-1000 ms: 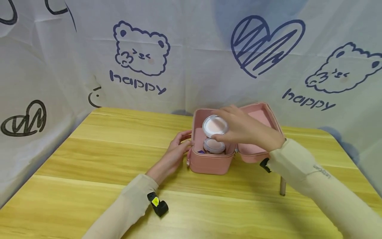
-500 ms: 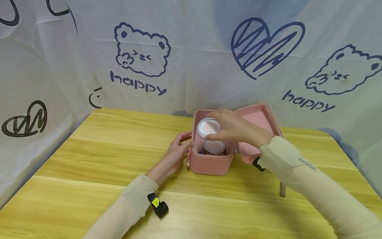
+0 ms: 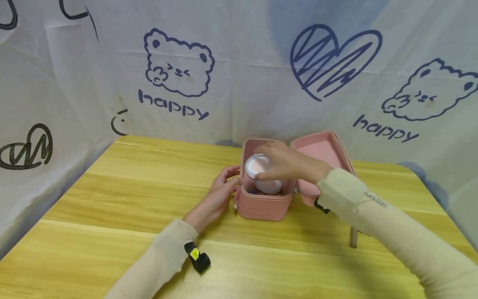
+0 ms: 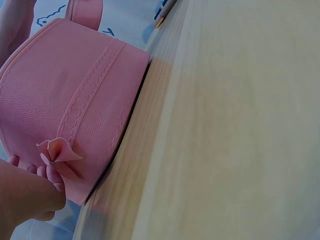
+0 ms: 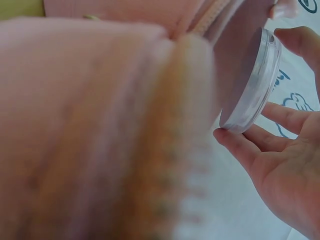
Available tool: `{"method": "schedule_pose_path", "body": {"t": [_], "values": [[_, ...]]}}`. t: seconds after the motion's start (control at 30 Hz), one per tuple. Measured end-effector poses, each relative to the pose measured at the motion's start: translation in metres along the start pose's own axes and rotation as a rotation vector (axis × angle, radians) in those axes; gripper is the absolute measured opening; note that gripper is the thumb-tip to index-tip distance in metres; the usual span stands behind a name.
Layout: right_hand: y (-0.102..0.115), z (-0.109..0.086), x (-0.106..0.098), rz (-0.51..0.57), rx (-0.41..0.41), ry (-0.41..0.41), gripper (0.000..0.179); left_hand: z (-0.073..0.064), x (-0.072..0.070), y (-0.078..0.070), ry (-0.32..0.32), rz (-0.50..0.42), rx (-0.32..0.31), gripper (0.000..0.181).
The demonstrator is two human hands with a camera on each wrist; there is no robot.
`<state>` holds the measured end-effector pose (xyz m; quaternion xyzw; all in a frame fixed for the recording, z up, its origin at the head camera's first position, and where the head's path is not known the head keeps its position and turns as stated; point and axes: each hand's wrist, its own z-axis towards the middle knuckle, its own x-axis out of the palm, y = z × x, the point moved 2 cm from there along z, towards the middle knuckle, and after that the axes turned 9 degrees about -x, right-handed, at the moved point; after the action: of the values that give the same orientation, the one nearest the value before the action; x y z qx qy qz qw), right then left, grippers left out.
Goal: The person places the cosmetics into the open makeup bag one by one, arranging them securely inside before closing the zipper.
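A pink zip case (image 3: 264, 208) stands on the wooden table with its lid (image 3: 324, 146) folded out to the right. My left hand (image 3: 223, 189) rests against the case's left side; in the left wrist view its fingertips touch the wall by a pink bow (image 4: 56, 151). Over the case's opening, my right hand (image 3: 286, 162) pinches a round powder compact (image 3: 254, 167) by its clear rim, thumb on one edge and fingertips on the opposite one. Below it, a second round compact (image 3: 269, 187) lies inside the case, partly hidden. A bit of something dark purple shows beside that one.
A slim brownish stick-shaped item (image 3: 353, 237) lies on the table (image 3: 112, 216) right of the case, partly under my right forearm. Behind the table hangs a white printed cloth (image 3: 254, 83).
My right hand has moved left and a little lower with the compact, which now sits near the case's left inner wall. The left hand stays in place.
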<state>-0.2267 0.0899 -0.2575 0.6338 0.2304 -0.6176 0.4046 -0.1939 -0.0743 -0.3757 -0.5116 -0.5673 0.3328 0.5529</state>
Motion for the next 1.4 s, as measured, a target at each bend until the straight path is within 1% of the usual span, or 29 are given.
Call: {"method": "schedule_pose_path", "body": {"t": [0.1, 0.27, 0.57, 0.73, 0.87, 0.93, 1.03, 1.1, 1.17, 1.27, 1.33, 1.4], "values": [[0.0, 0.001, 0.001, -0.015, -0.002, 0.004, 0.056, 0.0, 0.0, -0.001, 0.001, 0.012, 0.002, 0.052], [0.003, 0.002, 0.002, -0.027, -0.035, 0.011, 0.053, 0.0, 0.0, -0.002, 0.004, 0.01, -0.012, 0.053], [0.006, 0.005, -0.003, -0.026, -0.01, 0.052, 0.055, 0.0, -0.001, -0.001, -0.004, 0.001, -0.016, 0.051], [0.007, 0.004, -0.006, -0.027, 0.028, 0.103, 0.056, 0.0, 0.0, 0.0, 0.008, 0.003, -0.018, 0.05], [0.006, 0.003, -0.005, -0.027, 0.03, 0.117, 0.054, 0.0, 0.0, 0.0, 0.004, 0.0, -0.015, 0.051], [0.006, 0.002, -0.003, -0.004, 0.033, 0.127, 0.052, -0.001, 0.0, 0.0, -0.002, -0.002, -0.01, 0.051], [0.006, 0.002, 0.001, 0.012, 0.051, 0.171, 0.056, -0.001, 0.0, 0.0, 0.003, 0.001, -0.008, 0.052], [0.008, 0.002, 0.002, 0.008, 0.04, 0.192, 0.058, -0.001, 0.001, 0.0, 0.006, 0.001, -0.012, 0.052], [0.01, 0.004, -0.001, -0.016, 0.014, 0.19, 0.061, -0.002, 0.001, 0.001, 0.006, 0.006, -0.012, 0.052], [0.012, 0.006, -0.008, -0.014, -0.026, 0.157, 0.063, -0.002, 0.0, 0.0, 0.004, 0.005, -0.013, 0.052], [0.012, 0.006, -0.014, -0.001, -0.031, 0.144, 0.065, -0.002, 0.0, 0.0, 0.005, 0.007, -0.012, 0.052], [0.013, 0.006, -0.017, 0.014, -0.024, 0.15, 0.068, -0.002, -0.001, -0.001, 0.007, 0.008, -0.012, 0.052]]}}
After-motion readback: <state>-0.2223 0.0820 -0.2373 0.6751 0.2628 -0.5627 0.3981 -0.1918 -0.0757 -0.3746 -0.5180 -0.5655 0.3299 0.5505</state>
